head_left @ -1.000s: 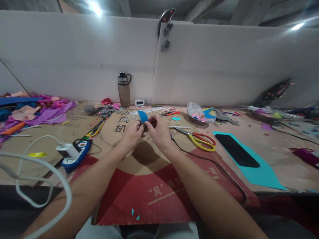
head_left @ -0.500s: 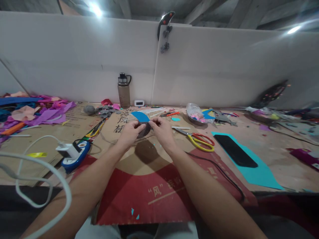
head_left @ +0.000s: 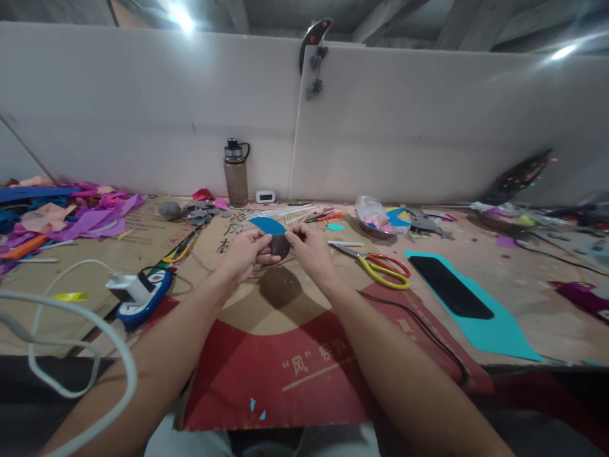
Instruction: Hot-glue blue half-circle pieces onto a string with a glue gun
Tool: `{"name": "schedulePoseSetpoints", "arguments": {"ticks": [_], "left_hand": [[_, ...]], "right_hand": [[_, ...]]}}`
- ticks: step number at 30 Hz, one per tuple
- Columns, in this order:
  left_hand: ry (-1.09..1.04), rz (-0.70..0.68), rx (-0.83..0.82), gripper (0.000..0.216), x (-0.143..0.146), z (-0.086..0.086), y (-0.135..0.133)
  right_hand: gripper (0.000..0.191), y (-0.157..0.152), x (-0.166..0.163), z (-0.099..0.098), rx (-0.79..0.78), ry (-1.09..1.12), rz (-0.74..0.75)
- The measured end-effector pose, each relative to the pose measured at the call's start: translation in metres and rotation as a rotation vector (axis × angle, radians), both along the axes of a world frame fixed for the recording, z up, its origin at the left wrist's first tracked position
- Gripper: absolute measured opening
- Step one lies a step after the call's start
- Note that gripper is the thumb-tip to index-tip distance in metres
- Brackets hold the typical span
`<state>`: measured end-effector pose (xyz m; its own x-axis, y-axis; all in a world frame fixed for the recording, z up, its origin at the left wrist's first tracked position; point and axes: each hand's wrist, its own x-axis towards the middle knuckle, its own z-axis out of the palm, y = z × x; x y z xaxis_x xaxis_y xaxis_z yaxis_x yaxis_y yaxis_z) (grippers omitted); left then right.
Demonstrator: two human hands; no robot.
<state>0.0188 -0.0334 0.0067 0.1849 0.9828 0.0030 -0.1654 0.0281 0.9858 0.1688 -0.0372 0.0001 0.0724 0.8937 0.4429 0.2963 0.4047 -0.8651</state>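
Observation:
Held up over the cardboard is a blue curved piece (head_left: 267, 226) that looks like felt or foam sheet, with a dark grey rounded piece (head_left: 280, 246) just below it. The two pieces meet along an edge; whether they are joined I cannot tell. My left hand (head_left: 246, 254) is closed on them from the left, thumb on the front and fingers behind the dark piece. From the right, my right hand (head_left: 310, 252) pinches the right end, where the two colours meet. Its fingertips partly hide that edge. Both hands are above the cardboard sheet (head_left: 266, 368).
Scissors (head_left: 380, 266) with red and yellow handles lie at right. A black phone (head_left: 450, 287) rests on turquoise sheet (head_left: 504, 336). A bottle (head_left: 236, 174) stands by the partition. At left are a power strip (head_left: 145, 301), a white cable (head_left: 128, 368) and felt scraps (head_left: 99, 216).
My left hand has shifted its grip, its fingers now spread lower behind the dark piece. More of the dark piece shows, turned toward me. My right hand stays at the right end.

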Motion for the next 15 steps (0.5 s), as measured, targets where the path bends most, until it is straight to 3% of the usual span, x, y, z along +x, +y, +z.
{"name": "schedulePoseSetpoints", "arguments": {"ticks": [2, 5, 7, 9, 11, 15], "left_hand": [[-0.107, -0.026, -0.051, 0.017, 0.000, 0.000, 0.001], [-0.150, -0.088, -0.038, 0.013, -0.004, 0.005, 0.001], [-0.151, -0.164, -0.020, 0.014, -0.009, 0.008, 0.002], [-0.147, -0.197, -0.007, 0.016, -0.012, 0.009, 0.003], [-0.133, -0.175, 0.002, 0.017, -0.011, 0.007, 0.004], [-0.061, -0.007, 0.018, 0.018, -0.006, 0.000, 0.008]], "right_hand": [[0.016, 0.002, 0.000, -0.001, -0.075, 0.117, 0.086], [0.024, 0.002, 0.003, 0.002, -0.249, 0.335, 0.338], [0.030, 0.001, 0.006, 0.005, -0.331, 0.409, 0.511], [0.033, 0.000, 0.008, 0.006, -0.358, 0.429, 0.584], [0.033, 0.003, 0.008, 0.004, -0.355, 0.424, 0.536], [0.026, 0.012, 0.005, -0.009, -0.266, 0.281, 0.245]]}}
